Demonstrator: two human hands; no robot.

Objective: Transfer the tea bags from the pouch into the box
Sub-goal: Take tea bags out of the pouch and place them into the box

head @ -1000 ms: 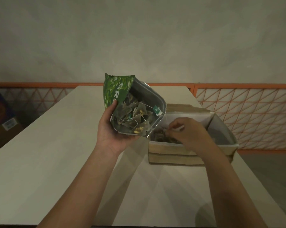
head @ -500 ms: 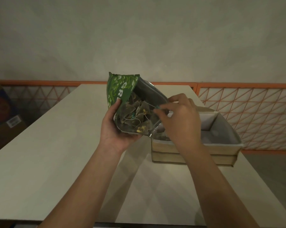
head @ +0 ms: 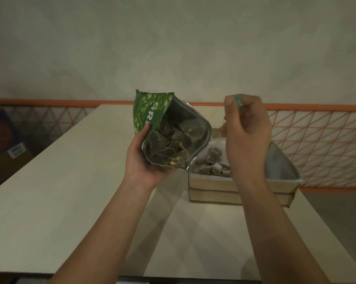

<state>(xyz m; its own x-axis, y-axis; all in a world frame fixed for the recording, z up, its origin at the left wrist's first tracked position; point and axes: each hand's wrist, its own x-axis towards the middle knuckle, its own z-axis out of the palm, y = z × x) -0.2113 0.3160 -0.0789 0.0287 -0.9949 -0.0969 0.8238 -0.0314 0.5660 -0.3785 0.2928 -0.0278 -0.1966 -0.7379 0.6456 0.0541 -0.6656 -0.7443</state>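
1. While the right hand (head: 246, 128) pinches a small green tag (head: 239, 102) between thumb and forefinger above the box (head: 240, 191), whether a tea bag hangs from it cannot be told; a snagged string could drag others out.
2. Curled round the green pouch (head: 168, 130), the left hand (head: 146, 160) tilts its open mouth towards the box; more tilt could spill the tea bags (head: 173, 144) inside onto the table (head: 50, 181).
3. Some bags (head: 211, 167) already lie in the box; a release off its rim would miss.
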